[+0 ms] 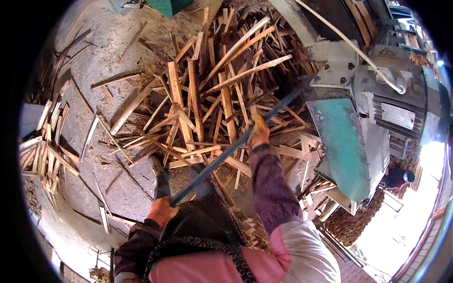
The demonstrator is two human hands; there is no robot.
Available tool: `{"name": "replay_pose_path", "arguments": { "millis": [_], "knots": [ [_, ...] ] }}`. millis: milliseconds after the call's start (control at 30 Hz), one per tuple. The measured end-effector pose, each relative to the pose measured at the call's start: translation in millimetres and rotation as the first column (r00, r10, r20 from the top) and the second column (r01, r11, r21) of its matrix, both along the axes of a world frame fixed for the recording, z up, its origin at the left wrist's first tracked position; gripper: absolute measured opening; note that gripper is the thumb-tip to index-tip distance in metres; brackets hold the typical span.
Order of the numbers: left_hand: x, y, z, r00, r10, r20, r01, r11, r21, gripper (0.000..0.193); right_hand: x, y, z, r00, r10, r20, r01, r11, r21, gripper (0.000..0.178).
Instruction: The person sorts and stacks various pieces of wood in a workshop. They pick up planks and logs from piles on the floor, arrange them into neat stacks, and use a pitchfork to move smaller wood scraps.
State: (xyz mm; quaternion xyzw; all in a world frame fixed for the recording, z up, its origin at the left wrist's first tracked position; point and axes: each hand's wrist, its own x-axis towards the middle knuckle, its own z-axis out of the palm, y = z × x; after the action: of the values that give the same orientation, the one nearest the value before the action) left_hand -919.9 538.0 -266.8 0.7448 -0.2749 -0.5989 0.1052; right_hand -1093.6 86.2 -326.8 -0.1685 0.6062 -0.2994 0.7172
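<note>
A long dark pole [226, 152] runs slantwise from low left to upper right in front of me. Its near end is in the closed fingers of my left hand [162, 211], close to my body. Farther along, my right hand [258, 131], in a yellow-orange glove, is wrapped round the pole with the arm stretched out. The pole's far end reaches the right edge of a heap of wood strips [226, 89], beside the machine; I cannot make out its tip. Below the pole, many strips lean and cross at all angles.
A grey machine with a green guard [347, 146] and a motor [394, 96] stands close on the right. Stacked offcuts [45, 146] lie at the far left, and loose strips [96, 134] litter the floor. A person [398, 178] is in the right background.
</note>
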Motion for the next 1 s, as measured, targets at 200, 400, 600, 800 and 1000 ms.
{"name": "replay_pose_path", "arguments": {
  "millis": [200,400,600,800,1000],
  "knots": [
    [-4.9,-72.4,88.9,0.802,0.376,-0.464,-0.256,0.918,0.301,0.036,14.3,14.3,-106.6,0.998,0.062,-0.003,-0.061,0.981,0.186,0.028],
    [-23.9,-36.2,94.4,0.876,0.256,-0.409,-0.23,0.967,0.114,0.043,-42.4,29.9,-153.8,0.985,0.169,-0.034,-0.157,0.962,0.223,0.033],
    [-12.7,-25.2,92.9,0.896,0.221,-0.386,-0.213,0.975,0.065,0.043,-43.1,-26.6,-182.8,0.91,0.385,-0.154,-0.314,0.882,0.35,0.022],
    [-27.8,64.0,46.0,0.927,0.058,-0.37,-0.096,0.992,-0.084,0.058,-37.4,23.2,-152.4,0.983,0.155,0.102,-0.175,0.954,0.242,0.028],
    [-24.1,249.8,-26.2,0.801,0.075,-0.594,-0.2,0.969,-0.148,0.06,-19.5,135.3,-110.0,0.95,0.307,-0.06,-0.306,0.952,0.021,0.048]
  ]
}}
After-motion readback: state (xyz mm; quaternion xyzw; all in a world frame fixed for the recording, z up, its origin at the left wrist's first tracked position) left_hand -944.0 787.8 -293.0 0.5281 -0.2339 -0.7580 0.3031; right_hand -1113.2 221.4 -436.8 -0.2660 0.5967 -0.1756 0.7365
